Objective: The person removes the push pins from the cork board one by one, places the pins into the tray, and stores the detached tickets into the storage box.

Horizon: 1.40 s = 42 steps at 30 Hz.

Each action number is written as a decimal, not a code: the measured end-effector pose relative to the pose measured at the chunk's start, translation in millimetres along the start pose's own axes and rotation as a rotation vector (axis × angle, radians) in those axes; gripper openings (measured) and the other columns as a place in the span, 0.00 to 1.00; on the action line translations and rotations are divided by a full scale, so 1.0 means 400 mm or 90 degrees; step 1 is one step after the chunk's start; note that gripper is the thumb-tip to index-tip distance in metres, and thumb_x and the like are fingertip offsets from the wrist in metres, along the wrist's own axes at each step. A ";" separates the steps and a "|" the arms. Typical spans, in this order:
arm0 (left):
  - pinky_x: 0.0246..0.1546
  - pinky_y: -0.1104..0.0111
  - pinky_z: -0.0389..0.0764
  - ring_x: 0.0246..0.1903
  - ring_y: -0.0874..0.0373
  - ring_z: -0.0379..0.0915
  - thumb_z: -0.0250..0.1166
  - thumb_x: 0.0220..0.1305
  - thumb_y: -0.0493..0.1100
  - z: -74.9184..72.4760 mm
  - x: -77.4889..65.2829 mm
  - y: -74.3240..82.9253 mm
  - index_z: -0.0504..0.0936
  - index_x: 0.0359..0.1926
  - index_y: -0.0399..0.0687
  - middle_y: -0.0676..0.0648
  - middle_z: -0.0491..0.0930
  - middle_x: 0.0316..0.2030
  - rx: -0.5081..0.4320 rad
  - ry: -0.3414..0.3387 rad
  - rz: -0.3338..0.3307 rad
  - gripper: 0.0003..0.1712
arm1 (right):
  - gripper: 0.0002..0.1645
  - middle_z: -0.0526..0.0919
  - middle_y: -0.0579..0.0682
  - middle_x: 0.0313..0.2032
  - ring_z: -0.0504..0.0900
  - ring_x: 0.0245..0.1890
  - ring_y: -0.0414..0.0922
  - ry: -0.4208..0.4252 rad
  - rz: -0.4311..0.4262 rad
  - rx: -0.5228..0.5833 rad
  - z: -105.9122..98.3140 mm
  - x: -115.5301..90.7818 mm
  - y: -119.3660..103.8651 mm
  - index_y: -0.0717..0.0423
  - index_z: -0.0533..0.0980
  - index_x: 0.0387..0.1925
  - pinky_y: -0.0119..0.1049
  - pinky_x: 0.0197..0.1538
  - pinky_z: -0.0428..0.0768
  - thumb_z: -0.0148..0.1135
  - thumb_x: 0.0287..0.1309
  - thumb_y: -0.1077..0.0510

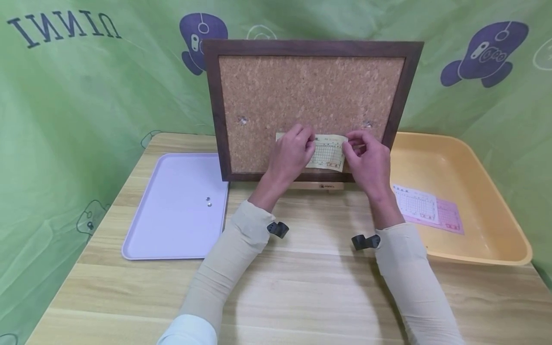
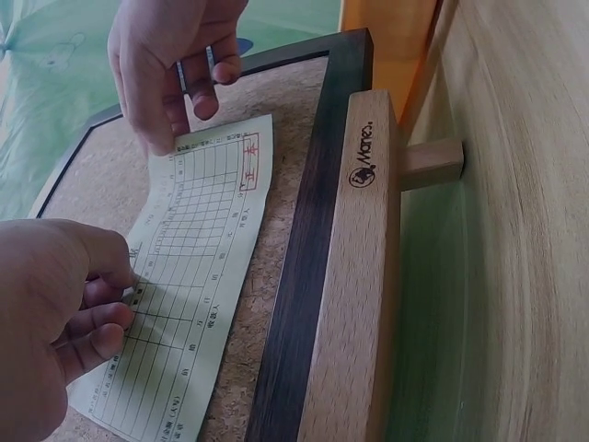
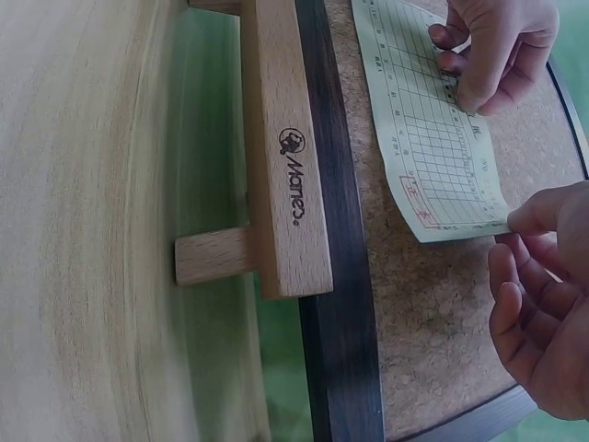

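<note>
A pale yellow-green printed slip (image 1: pixel 325 152) with a grid and a red stamp box lies against the lower part of a cork board (image 1: pixel 310 91) in a dark wooden frame. My left hand (image 1: pixel 291 151) has bent fingers at the slip's upper middle, fingertips right on the paper near its top edge; whatever lies under them is hidden. With thumb and fingers, my right hand (image 1: pixel 368 160) pinches the slip's upper right corner (image 3: pixel 502 224). That end curls a little off the cork. In the left wrist view the slip (image 2: pixel 189 276) bows slightly between both hands.
Small shiny clusters sit on the cork at left (image 1: pixel 242 120) and right (image 1: pixel 367 123). A wooden stand (image 2: pixel 354 276) supports the frame. On the left, a lilac tray (image 1: pixel 172 230) holds two small silver pieces (image 1: pixel 209 204). A yellow tray (image 1: pixel 483 191) at right holds white (image 1: pixel 416 203) and pink (image 1: pixel 452 218) slips.
</note>
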<state>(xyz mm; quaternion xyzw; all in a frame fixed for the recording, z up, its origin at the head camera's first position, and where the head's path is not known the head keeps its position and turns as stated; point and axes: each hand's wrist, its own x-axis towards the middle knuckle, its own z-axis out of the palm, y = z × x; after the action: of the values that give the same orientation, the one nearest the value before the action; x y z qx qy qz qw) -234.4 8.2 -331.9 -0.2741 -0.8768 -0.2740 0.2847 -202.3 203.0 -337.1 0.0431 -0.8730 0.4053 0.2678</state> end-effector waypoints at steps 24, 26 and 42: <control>0.30 0.75 0.74 0.28 0.58 0.74 0.61 0.63 0.28 -0.047 -0.025 -0.007 0.85 0.36 0.38 0.46 0.80 0.33 -0.047 -0.026 0.017 0.07 | 0.11 0.86 0.52 0.42 0.81 0.35 0.43 -0.008 0.006 0.008 -0.066 -0.018 -0.041 0.61 0.83 0.45 0.26 0.38 0.78 0.63 0.70 0.57; 0.29 0.73 0.74 0.28 0.58 0.73 0.60 0.62 0.28 -0.064 -0.036 -0.012 0.84 0.35 0.38 0.46 0.80 0.33 -0.055 -0.028 0.021 0.07 | 0.11 0.87 0.53 0.43 0.81 0.34 0.43 -0.006 0.002 0.004 -0.079 -0.024 -0.049 0.61 0.83 0.46 0.25 0.37 0.77 0.63 0.70 0.57; 0.25 0.67 0.75 0.25 0.56 0.73 0.62 0.58 0.27 -0.232 -0.163 -0.093 0.83 0.31 0.39 0.45 0.80 0.30 0.016 -0.030 0.042 0.06 | 0.08 0.85 0.42 0.35 0.80 0.29 0.31 -0.010 -0.013 -0.016 -0.216 -0.086 -0.041 0.59 0.85 0.42 0.20 0.36 0.75 0.68 0.65 0.59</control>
<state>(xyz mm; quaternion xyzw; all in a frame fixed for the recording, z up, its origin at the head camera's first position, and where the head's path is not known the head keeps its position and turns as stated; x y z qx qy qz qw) -180.8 -98.0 -322.7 -0.3054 -0.8771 -0.2473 0.2763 -130.9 250.4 -297.7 0.0517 -0.8797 0.3912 0.2655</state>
